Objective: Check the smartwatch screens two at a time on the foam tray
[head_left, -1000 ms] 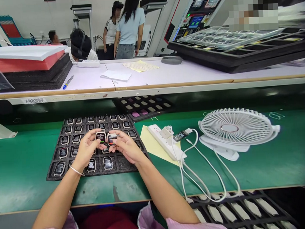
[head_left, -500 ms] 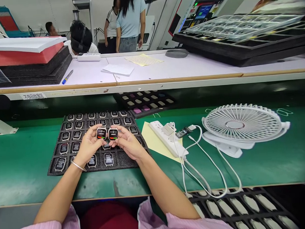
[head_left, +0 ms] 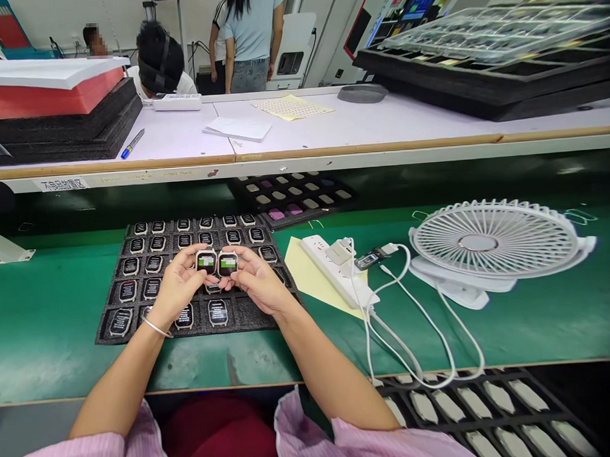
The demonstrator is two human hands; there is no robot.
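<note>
My left hand (head_left: 178,286) grips a small square watch body (head_left: 206,261) with a lit screen. My right hand (head_left: 257,283) grips a second watch body (head_left: 227,262) right beside the first; the two nearly touch. Both are held just above a black foam tray (head_left: 243,317) on the green belt, which carries several more watch bodies in rows. A thin bracelet sits on my left wrist.
A white power strip (head_left: 336,274) with plugged cables lies on a yellow sheet right of the tray. A white fan (head_left: 495,238) lies further right. Another tray (head_left: 294,195) sits under the white shelf (head_left: 361,130). Other people stand and sit beyond it.
The screens on the two held watch bodies have switched from red-and-green bars to a green-white display. My hands stay together over the tray; the view has tipped down slightly.
</note>
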